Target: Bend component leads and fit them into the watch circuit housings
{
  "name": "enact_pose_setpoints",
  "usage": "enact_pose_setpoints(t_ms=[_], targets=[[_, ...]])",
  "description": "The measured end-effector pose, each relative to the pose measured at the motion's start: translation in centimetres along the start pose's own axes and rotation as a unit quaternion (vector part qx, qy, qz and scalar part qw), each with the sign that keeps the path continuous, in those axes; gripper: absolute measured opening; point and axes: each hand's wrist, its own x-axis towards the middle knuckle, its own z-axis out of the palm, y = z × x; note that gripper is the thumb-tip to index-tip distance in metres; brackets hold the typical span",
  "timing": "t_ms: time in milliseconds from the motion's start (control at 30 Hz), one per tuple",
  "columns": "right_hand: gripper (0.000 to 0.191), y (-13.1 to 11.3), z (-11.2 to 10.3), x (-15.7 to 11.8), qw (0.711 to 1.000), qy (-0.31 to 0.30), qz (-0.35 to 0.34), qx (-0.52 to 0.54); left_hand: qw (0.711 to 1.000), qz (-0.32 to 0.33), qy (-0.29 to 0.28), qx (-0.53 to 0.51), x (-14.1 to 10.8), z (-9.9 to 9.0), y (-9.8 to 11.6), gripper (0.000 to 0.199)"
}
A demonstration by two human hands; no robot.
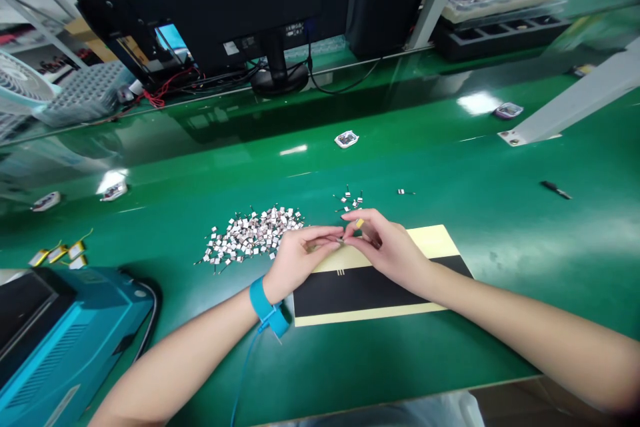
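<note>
My left hand (299, 255) and my right hand (389, 245) meet above a pale yellow sheet (435, 240) with a wide black band (370, 290). Thumb and forefinger of each hand pinch together at one small part (341, 239), mostly hidden by the fingertips. A small yellow piece (359, 223) shows at my right fingers; whether it is held or stuck on, I cannot tell. Left of the sheet lies a pile of small white square parts with short dark leads (253, 233). Several similar parts (350, 200) lie just beyond my hands. A few thin pale strips (341, 272) sit on the black band.
A blue wrist strap (267, 307) with a cord circles my left wrist. A teal machine (75, 340) stands at the left, near yellow wired pieces (57, 253). Farther back are a monitor (240, 0), a white-rimmed device (347, 139) and a slanted metal post (575, 93). A black pen-like object (555, 189) lies right.
</note>
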Motion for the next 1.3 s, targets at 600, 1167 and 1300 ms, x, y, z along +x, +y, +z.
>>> enact_pose_setpoints(t_ms=[600,1167,1300], targets=[[0.012,-0.2,-0.6,-0.3,0.999,0.039,-0.018,-0.007,0.998,0.055,0.039,0.001,0.5,-0.3,0.1,0.006],[0.02,-0.7,0.3,0.6,0.941,-0.019,0.181,0.285,0.933,0.256,0.085,0.239,0.0,0.1,-0.3,0.017],[0.02,-0.8,0.3,0.6,0.934,-0.007,0.204,0.293,0.927,0.271,0.083,0.248,0.0,0.0,-0.2,0.019]])
